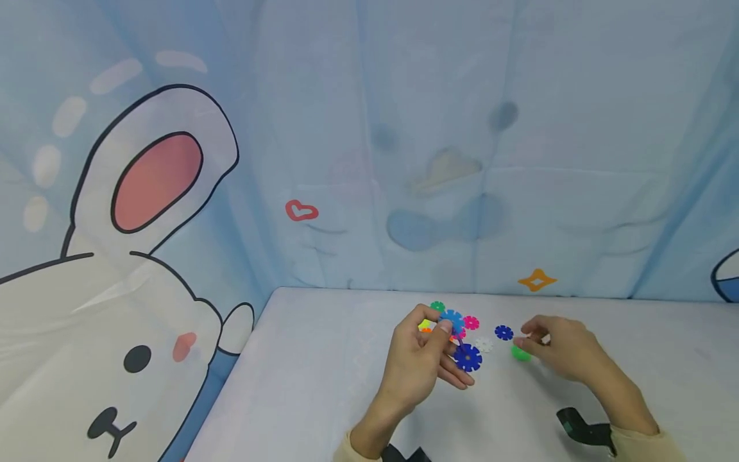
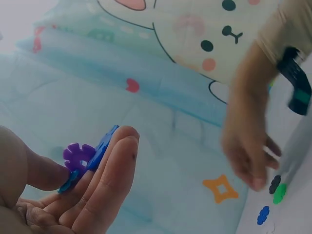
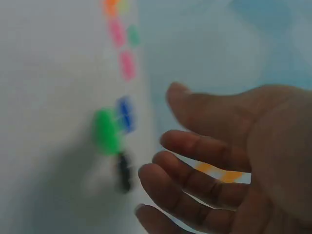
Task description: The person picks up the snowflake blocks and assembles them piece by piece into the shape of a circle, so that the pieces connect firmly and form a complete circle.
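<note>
My left hand (image 1: 412, 362) pinches a small chain of joined plastic snowflake discs between thumb and fingers. The chain has a light blue disc (image 1: 452, 319) by the thumb, a purple disc (image 2: 78, 157) in the middle and a dark blue disc (image 1: 467, 358) at its other end. My right hand (image 1: 568, 350) hovers over the table with its fingers loosely bent and nothing between them. Close to its fingertips lie a bright green disc (image 1: 521, 354), a blue disc (image 1: 504, 332) and a black disc (image 2: 275, 184).
Behind the left hand lie more loose discs, among them a pink disc (image 1: 471, 323), a green disc (image 1: 437, 306) and a white disc (image 1: 484, 346). The white table (image 1: 312, 359) meets a blue printed curtain (image 1: 346, 128) at its back edge.
</note>
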Demonstrator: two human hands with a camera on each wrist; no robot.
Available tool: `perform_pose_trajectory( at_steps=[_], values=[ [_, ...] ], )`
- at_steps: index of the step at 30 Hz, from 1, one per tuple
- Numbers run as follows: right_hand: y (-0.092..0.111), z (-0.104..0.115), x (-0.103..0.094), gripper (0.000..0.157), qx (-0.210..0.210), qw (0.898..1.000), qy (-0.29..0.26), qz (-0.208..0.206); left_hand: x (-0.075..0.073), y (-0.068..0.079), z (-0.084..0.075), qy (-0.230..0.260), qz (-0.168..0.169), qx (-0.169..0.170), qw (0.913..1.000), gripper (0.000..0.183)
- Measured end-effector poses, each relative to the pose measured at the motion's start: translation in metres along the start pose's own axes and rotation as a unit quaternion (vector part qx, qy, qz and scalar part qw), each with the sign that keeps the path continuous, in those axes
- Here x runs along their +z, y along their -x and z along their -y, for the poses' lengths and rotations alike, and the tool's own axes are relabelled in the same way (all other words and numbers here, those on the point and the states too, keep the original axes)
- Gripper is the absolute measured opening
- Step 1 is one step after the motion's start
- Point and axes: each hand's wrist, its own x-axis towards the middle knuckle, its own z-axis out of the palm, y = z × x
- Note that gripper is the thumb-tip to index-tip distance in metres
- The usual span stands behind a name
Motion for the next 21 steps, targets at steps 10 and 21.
perform_pose_trajectory(
  at_steps=[10,21],
  values=[
    [-0.013,-0.03,0.031,0.019,0.041,0.998,0.018,0.041,0.001,0.001,-0.002,-0.007,0.01,0.013,0.9998,0.02],
    [-0.01,-0.02,0.028,0.017,0.004,1.0,-0.023,0.009,0.002,0.003,-0.005,0.0,0.032,0.013,0.9994,0.026]
  ],
)
